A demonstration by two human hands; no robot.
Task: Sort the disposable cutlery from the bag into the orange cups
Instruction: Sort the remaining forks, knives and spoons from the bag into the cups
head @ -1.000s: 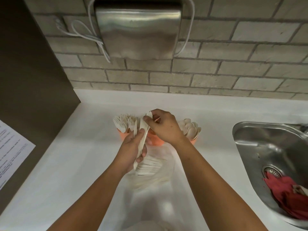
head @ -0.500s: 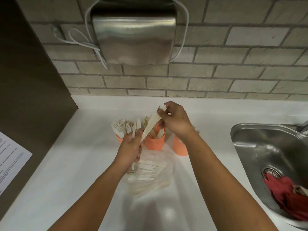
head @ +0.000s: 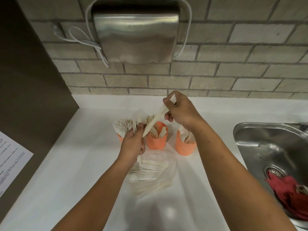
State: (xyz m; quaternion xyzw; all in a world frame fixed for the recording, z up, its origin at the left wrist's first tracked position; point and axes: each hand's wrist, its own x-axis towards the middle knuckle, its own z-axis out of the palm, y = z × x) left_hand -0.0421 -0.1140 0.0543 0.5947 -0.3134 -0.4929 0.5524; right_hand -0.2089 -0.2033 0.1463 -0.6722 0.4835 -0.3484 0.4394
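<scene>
Right hand [head: 181, 110] is up, pinching the top of a pale cutlery piece [head: 155, 120] that slants over the middle orange cup [head: 157, 142]. Left hand [head: 133, 144] sits lower, curled round a few spare pieces [head: 134, 127].

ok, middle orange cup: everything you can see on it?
The middle orange plastic-looking cup is tapered and stands upright on the white counter, the centre of three in a row. It holds pale flat cutlery pieces, ends above the rim. The left hand overlaps its left edge; contact cannot be told.
</scene>
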